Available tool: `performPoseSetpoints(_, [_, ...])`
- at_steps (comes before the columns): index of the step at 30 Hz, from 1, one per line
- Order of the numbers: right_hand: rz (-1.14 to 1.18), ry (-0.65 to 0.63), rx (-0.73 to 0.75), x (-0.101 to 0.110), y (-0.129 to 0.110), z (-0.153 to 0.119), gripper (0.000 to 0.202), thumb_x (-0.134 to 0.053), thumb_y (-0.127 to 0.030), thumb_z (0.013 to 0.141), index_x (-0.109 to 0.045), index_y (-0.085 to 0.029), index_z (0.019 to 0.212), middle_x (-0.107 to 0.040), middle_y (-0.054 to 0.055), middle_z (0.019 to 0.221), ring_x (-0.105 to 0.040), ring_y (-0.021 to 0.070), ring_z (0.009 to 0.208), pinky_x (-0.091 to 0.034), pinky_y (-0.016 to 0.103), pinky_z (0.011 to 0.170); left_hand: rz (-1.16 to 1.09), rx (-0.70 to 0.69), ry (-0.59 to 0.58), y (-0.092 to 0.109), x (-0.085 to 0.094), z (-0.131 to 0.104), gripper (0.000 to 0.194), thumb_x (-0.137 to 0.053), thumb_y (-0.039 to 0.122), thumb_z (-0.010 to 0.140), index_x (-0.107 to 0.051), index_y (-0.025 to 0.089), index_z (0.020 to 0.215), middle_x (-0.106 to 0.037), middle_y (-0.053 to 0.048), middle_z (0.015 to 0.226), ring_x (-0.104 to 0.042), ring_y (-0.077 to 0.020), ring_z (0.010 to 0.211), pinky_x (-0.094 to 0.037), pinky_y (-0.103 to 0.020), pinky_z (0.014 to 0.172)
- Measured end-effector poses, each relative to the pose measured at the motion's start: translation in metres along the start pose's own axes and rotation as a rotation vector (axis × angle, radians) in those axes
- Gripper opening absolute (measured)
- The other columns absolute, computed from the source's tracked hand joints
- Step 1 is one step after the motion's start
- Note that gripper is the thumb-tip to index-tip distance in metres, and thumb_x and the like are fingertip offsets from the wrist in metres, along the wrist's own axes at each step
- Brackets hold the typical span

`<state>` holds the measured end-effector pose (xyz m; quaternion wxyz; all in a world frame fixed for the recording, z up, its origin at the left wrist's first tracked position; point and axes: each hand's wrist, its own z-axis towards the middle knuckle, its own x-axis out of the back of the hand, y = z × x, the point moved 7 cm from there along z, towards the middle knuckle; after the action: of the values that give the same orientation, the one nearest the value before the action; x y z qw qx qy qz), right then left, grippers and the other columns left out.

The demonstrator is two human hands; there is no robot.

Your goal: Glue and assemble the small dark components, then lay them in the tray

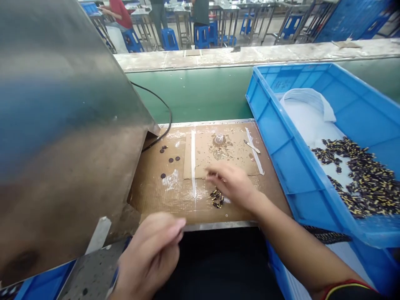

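Note:
My left hand (153, 250) is in the lower left, in front of the board's near edge. Its thumb and fingers are pressed together, and anything between them is too small to make out. Over the near side of the cardboard sheet (204, 160) hovers my right hand (231, 183), slightly blurred, with its fingers curled together and their contents hidden. Just below it lies a small pile of black-and-yellow parts (216, 198). A clear, dome-like piece (219, 138) stands at the back of the sheet, amid brown stains. A pale-handled knife (252, 146) lies to its right.
Several dark discs (171, 160) lie on the board's left. A metal housing (68, 125) walls off the left, with a black cable (162, 102) behind. On the right, a blue crate (281, 141) holds many black-and-yellow parts (368, 179). Beyond the green belt (200, 93) are people and stools.

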<state>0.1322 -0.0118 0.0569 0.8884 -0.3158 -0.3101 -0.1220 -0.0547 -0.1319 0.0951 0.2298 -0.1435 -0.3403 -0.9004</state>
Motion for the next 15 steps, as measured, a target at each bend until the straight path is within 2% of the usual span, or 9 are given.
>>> performPoseSetpoints(3, [0.026,0.216,-0.260,0.035,0.054,0.029,0.017,-0.063,-0.038,0.098,-0.069,-0.022,0.098,-0.074,0.003,0.088,-0.067,0.0156,0.075,-0.054,0.031,0.071,-0.188,-0.052,0.130,-0.025,-0.041,0.035,0.042,-0.067,-0.006,0.080,-0.068,0.020,0.113,-0.073,-0.003,0.090,-0.068,-0.0157,0.079,-0.058,-0.031,0.069])
performPoseSetpoints(6, [0.137,0.381,-0.456,0.050,0.111,0.041,0.031,-0.061,-0.048,0.097,-0.067,-0.021,0.086,-0.068,0.001,0.072,-0.063,0.0134,0.063,-0.050,0.028,0.062,-0.225,0.040,0.129,-0.056,-0.087,0.072,0.025,-0.069,0.005,0.087,-0.070,0.021,0.106,-0.073,-0.002,0.092,-0.068,-0.0130,0.081,-0.057,-0.027,0.075])
performPoseSetpoints(10, [0.254,0.407,-0.548,0.036,0.160,0.040,0.034,-0.069,-0.051,0.088,-0.070,-0.018,0.087,-0.070,0.003,0.075,-0.064,0.0148,0.066,-0.051,0.029,0.064,-0.246,0.232,0.084,-0.096,-0.124,0.095,0.010,-0.067,0.021,0.094,-0.072,0.021,0.102,-0.074,-0.003,0.092,-0.068,-0.0120,0.081,-0.056,-0.026,0.077])
performPoseSetpoints(13, [0.371,0.456,-0.664,0.025,0.180,0.031,0.042,-0.082,-0.047,0.074,-0.072,-0.016,0.099,-0.074,0.005,0.078,-0.068,0.0178,0.069,-0.056,0.032,0.067,-0.255,0.321,0.029,-0.121,-0.138,0.091,0.011,-0.065,0.025,0.095,-0.073,0.020,0.101,-0.075,-0.004,0.095,-0.069,-0.0136,0.084,-0.055,-0.027,0.079])
performPoseSetpoints(15, [0.419,0.485,-0.724,0.023,0.185,0.028,0.040,-0.085,-0.045,0.071,-0.073,-0.015,0.094,-0.074,0.006,0.075,-0.068,0.0187,0.067,-0.056,0.032,0.064,-0.251,0.398,0.015,-0.136,-0.142,0.083,0.013,-0.065,0.027,0.094,-0.074,0.020,0.100,-0.075,-0.005,0.097,-0.069,-0.0154,0.086,-0.054,-0.029,0.079])
